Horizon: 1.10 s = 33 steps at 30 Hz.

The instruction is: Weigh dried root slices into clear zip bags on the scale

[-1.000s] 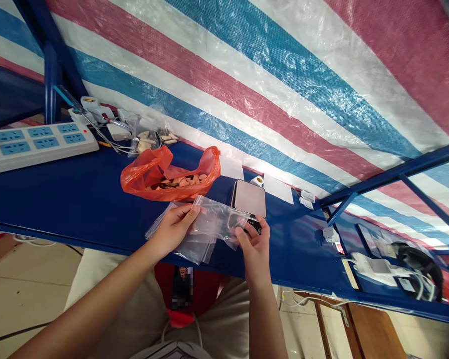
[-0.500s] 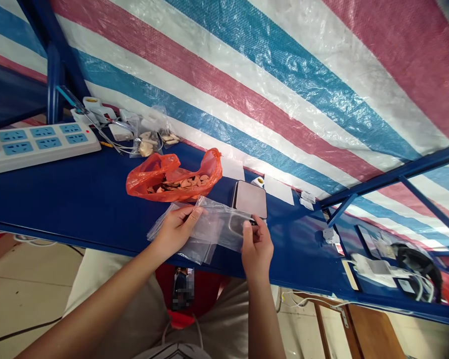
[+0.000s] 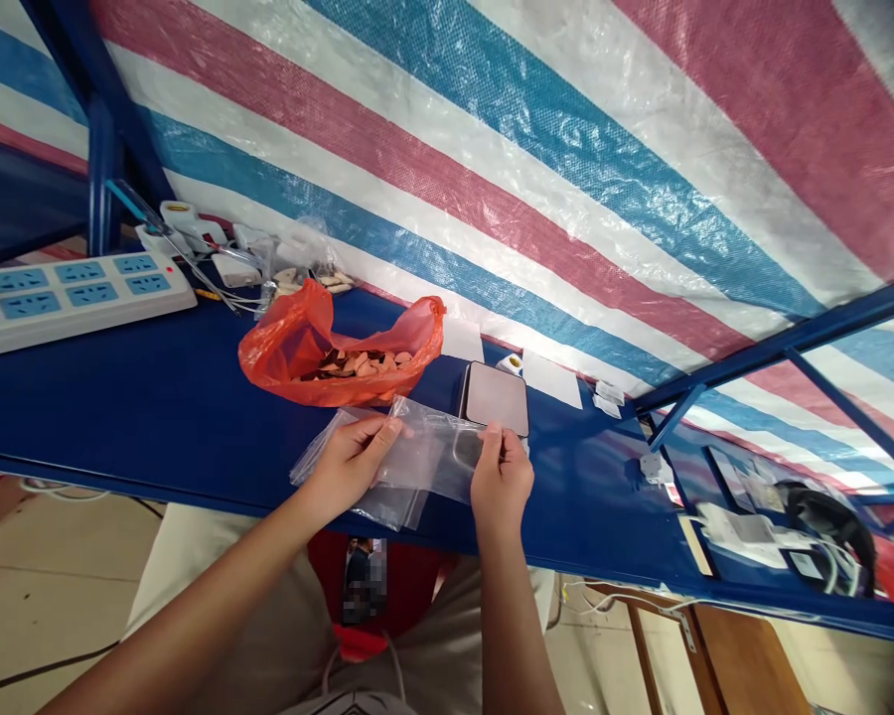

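Note:
A clear plastic bag is stretched flat between both hands, above the table's front edge. My left hand pinches its left end between thumb and fingers. More clear bags lie beneath it, under and beside that hand. My right hand is closed on the bag's right end. Just behind the hands stands an open red plastic bag holding many thin brownish-pink slices. Behind the right hand sits a small flat scale, partly seen through the clear bag.
A white power strip lies on the blue table at left. Behind it are cables and small bags of pale pieces. White paper sheets lie by the striped tarp. A phone rests in my lap.
My right hand has shifted slightly left along the clear bag and its fingers have closed more tightly. The red bag's left side stands higher. The left hand stays nearly in place.

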Tool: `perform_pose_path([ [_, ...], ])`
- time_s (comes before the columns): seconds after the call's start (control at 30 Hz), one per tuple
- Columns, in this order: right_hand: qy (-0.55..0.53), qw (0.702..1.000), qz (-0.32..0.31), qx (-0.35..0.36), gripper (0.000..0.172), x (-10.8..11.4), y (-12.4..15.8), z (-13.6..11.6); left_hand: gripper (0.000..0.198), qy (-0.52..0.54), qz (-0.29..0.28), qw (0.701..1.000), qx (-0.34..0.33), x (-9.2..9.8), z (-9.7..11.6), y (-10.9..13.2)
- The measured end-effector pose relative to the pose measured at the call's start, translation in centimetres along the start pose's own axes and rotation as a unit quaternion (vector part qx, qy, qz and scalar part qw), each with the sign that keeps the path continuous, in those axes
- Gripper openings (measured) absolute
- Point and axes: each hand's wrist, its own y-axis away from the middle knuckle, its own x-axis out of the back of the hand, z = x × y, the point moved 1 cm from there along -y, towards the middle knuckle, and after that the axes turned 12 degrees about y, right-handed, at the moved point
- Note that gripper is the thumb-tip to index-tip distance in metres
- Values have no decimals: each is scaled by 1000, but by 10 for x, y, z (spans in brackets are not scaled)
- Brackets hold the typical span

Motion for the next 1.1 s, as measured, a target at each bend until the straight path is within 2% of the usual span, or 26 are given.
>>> perform_pose_path([
  [0.1, 33, 999, 17, 10, 54, 6, -7, 5, 55, -2, 1, 1000, -3, 0, 1, 1],
  [0.17, 12, 1000, 7, -10, 54, 9, -11, 11, 52, 0, -1, 1000, -8, -1, 2, 0],
  [0.23, -61, 996, -37, -48, 56, 9, -14, 16, 52, 9, -11, 1000, -9, -1, 1, -1],
  [0.33, -187, 971, -101, -109, 60, 5, -12, 20, 53, 21, -16, 1000, -7, 0, -3, -2],
  [0.47, -258, 948, -149, -112, 55, -1, -4, 17, 55, 21, -18, 1000, 2, 1, -6, -2],
  [0.6, -229, 960, -138, -77, 49, -4, 2, 17, 52, 37, -12, 999, -7, -1, 1, -3],
  [0.8, -111, 990, -91, -14, 53, 3, 7, 19, 49, 21, 35, 996, -82, -3, 10, -7],
  [0.97, -124, 984, -122, -43, 54, 11, 9, 15, 49, 0, 58, 995, -85, -3, 16, -6],
  [1.1, -158, 974, -151, -63, 53, 17, 6, 5, 47, -70, 29, 994, -73, 8, 41, -4],
])
